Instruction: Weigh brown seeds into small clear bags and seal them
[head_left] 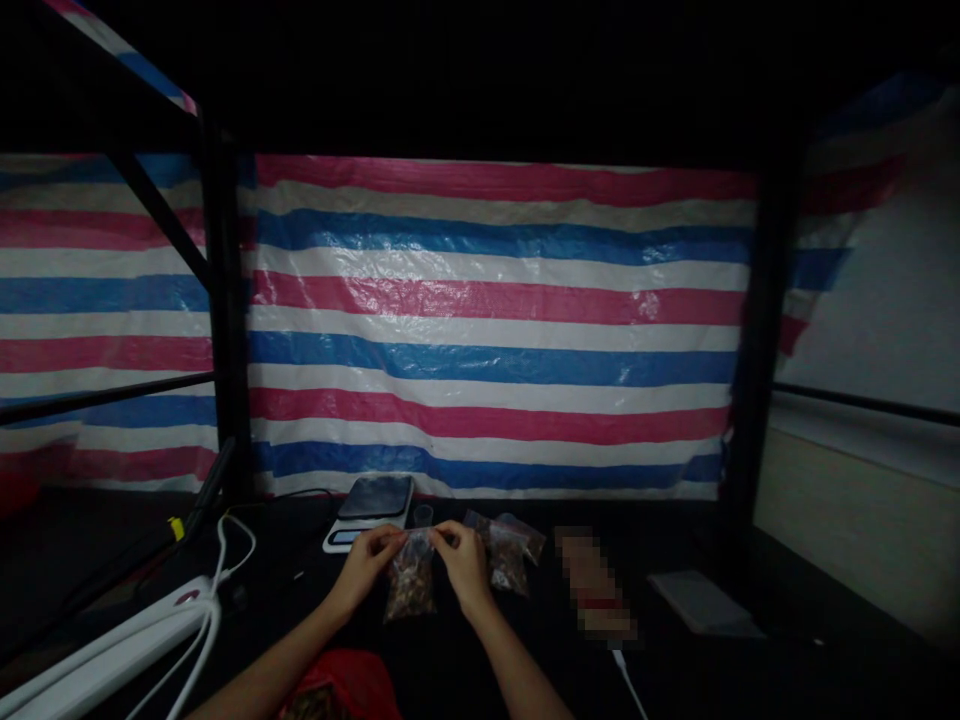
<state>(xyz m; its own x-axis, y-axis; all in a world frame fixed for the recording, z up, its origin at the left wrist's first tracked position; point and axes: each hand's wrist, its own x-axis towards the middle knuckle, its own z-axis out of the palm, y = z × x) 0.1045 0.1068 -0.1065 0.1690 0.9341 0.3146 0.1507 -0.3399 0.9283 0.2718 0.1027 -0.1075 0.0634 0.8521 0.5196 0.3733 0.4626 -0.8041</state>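
Observation:
Between my two hands hangs a small clear zip bag [410,588] filled with brownish dried bits. My left hand [369,560] pinches the bag's top edge at its left corner. At the right corner, the fingers of my right hand [463,560] are closed on the same edge. Just behind the bag stands a small clear cup [424,515]. A white kitchen scale [373,508] with a dark top plate sits behind my left hand. Several filled zip bags [510,555] lie to the right of my right hand. Below my forearms is a red plastic bag [352,680] with brownish pieces inside.
A white power strip [112,650] with looped cables lies at the left. On the right are a blurred-out object [596,585] with a white cable [628,680] and a flat clear packet [705,603]. Dark frame posts [225,320] and a striped tarp [495,300] enclose the table.

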